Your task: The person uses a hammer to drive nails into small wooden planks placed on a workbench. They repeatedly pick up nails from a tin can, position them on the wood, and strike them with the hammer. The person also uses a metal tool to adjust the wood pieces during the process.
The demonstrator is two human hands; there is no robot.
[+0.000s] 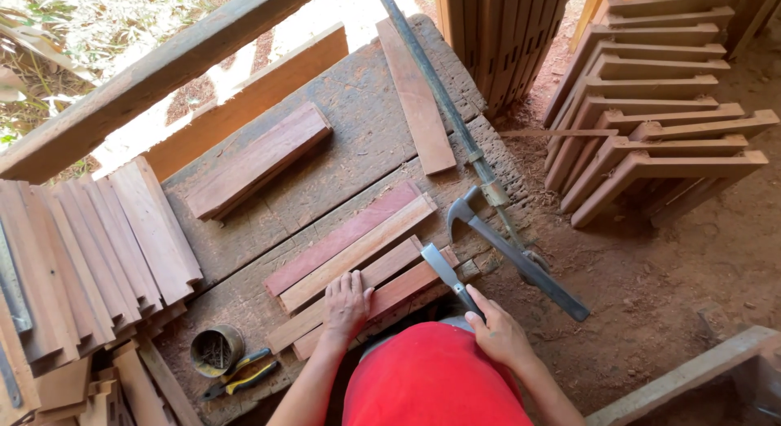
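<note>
1. The person in the red top stands at an old, rough grey wooden workbench (358, 109), seen from above.
2. The left hand (346, 305) lies flat on a row of four long reddish-brown wooden slats (358, 251). Its fingers are spread a little and press on the two slats nearest to the body; they close around nothing.
3. The slats lie side by side, touching, at the near edge of the bench and slanting up to the right.
4. The right hand (498, 335) is closed around the handle of a flat steel chisel (450, 277). The blade points away from the body, and its tip rests at the right end of the nearest slats.
5. Just right of the chisel lies a claw hammer with a dark metal handle (512, 251), its head beside the end of the slats.
6. A long grey metal pipe (443, 100) runs slantwise over the bench, from the far side down towards the hammer.
7. Two thicker reddish wooden boards (260, 157) lie further back on the bench, and one single narrow plank (416, 96) lies beside the pipe.
8. At the near left corner stand a small round rusty tin of nails (216, 349) and yellow-handled pliers (242, 375), close together.
9. Left of the bench there is a fanned stack of thin wooden boards (89, 255); on the right, on the red earth, lie piled L-shaped wooden pieces (651, 109).
</note>
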